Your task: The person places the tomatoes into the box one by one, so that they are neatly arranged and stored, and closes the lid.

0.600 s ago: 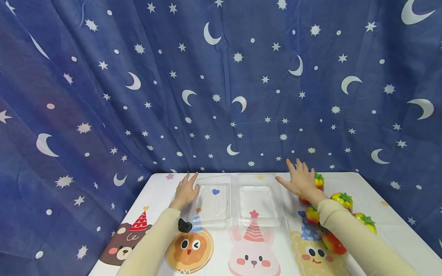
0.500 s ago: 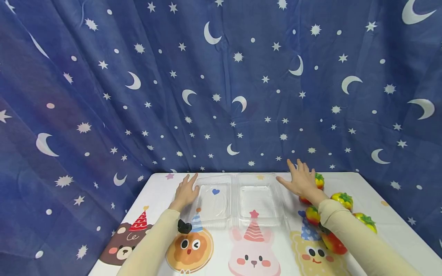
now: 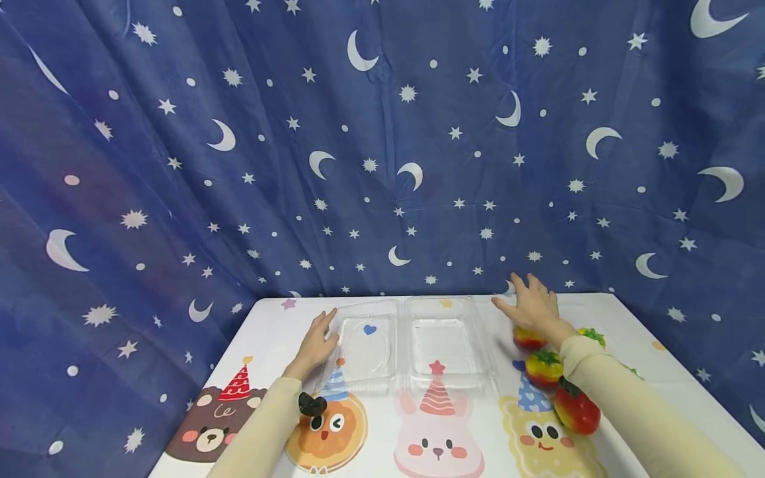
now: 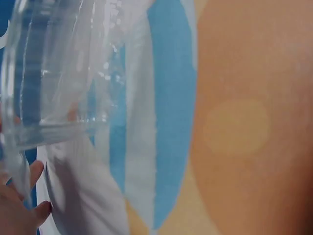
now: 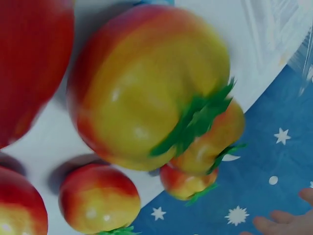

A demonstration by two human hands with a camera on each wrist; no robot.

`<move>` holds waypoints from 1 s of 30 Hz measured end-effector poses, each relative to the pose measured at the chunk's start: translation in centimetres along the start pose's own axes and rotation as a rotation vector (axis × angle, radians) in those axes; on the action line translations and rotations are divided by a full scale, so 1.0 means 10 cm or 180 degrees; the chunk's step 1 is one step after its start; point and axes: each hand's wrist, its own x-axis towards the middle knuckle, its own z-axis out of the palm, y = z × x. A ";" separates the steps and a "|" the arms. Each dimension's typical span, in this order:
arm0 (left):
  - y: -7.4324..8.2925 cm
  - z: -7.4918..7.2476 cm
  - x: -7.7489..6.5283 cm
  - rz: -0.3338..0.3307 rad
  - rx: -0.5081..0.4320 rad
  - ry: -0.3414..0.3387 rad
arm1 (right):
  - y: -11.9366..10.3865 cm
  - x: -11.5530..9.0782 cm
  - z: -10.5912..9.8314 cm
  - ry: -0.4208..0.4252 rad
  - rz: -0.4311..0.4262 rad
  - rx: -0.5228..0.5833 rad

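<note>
An open clear plastic clamshell box (image 3: 441, 342) lies on the table with its two halves side by side. At its left side is my left hand (image 3: 315, 344), fingertips right at the rim; in the left wrist view, that hand's fingers (image 4: 43, 210) show beside the box's clear corner (image 4: 54, 129). My right hand (image 3: 532, 309) is spread over the far part of a group of red-and-yellow, tomato-like fruits (image 3: 544, 369) with green leafy tops. In the right wrist view the nearest fruit (image 5: 151, 88) fills much of the picture, and the right fingers (image 5: 279, 224) extend with nothing held.
A redder fruit (image 3: 576, 410) lies nearest along the right forearm, and another fruit (image 3: 592, 335) is partly hidden behind that sleeve. A white table cover (image 3: 370, 451) bears cartoon prints. Behind the table hangs a blue curtain (image 3: 382, 212) with moons and stars.
My right hand has moved a little to the right, uncovering more of the near fruits. My left hand has shifted slightly back toward me along the box's side. The head view has also shifted slightly.
</note>
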 end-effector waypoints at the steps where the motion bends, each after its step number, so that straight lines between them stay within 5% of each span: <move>1: -0.01 0.00 0.00 -0.0003 -0.0071 0.0017 | 0.01 0.02 -0.01 -0.0016 0.0019 -0.0003; 18: -0.13 0.06 -0.07 0.0033 -0.0644 0.0217 | 0.30 0.14 -0.16 -0.0306 0.0483 0.0236; 30: -0.11 0.09 -0.10 -0.0162 -0.0978 -0.0033 | 0.56 0.16 -0.01 -0.0626 0.1109 0.0663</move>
